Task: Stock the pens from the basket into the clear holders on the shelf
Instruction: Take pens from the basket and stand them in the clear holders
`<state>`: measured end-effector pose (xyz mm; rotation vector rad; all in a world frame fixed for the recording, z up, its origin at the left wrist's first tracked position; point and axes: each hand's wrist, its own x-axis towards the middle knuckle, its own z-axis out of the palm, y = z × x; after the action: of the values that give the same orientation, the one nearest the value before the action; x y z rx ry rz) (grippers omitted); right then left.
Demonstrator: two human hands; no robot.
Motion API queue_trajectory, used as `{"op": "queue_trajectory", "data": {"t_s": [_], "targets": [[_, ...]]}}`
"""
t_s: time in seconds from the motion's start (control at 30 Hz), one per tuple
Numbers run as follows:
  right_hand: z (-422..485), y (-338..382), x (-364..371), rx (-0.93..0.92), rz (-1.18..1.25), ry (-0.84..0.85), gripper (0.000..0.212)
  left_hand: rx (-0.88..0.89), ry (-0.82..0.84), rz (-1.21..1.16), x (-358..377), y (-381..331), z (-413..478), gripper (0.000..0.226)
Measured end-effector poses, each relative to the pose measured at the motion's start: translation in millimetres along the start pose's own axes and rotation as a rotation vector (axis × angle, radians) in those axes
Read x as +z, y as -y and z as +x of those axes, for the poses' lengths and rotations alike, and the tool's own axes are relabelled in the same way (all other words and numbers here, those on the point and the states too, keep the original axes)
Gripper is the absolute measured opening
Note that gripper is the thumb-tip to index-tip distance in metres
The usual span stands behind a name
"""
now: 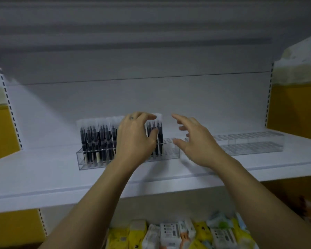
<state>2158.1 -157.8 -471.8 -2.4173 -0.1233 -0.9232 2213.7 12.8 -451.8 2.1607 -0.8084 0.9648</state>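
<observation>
dark pens fill most of the left clear holder; the right holder shows bare slots. left hand curves over pens, grip unclear; right hand spread wide.

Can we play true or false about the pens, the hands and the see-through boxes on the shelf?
1. The pens stand upright in the left clear holder. True.
2. The right hand is holding a pen. False: its fingers are spread and it holds nothing.
3. The right clear holder is full of pens. False: no pens show in it.
4. The left hand is up against the pens. True.
5. Colourful packets lie below the shelf. True.
</observation>
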Motion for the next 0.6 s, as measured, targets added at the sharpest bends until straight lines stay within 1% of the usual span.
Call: {"op": "queue_trajectory", "data": {"t_s": [0.17,0.4,0.53,0.6], "targets": [[-46,8,-2,0.012,-0.012,-0.019,0.065,0.044,0.05,0.004,0,-7,-49,0.034],[-123,5,21,0.066,-0.026,0.016,0.058,0.059,0.138,-0.043,15,-11,-125,0.029],[-171,-11,45,0.118,-0.067,0.101,0.056,0.043,0.235,-0.043,35,-5,-176,0.031],[-196,-24,62,0.189,-0.102,0.162,0.055,0.009,0.303,-0.044,47,0,-203,0.032]]}}
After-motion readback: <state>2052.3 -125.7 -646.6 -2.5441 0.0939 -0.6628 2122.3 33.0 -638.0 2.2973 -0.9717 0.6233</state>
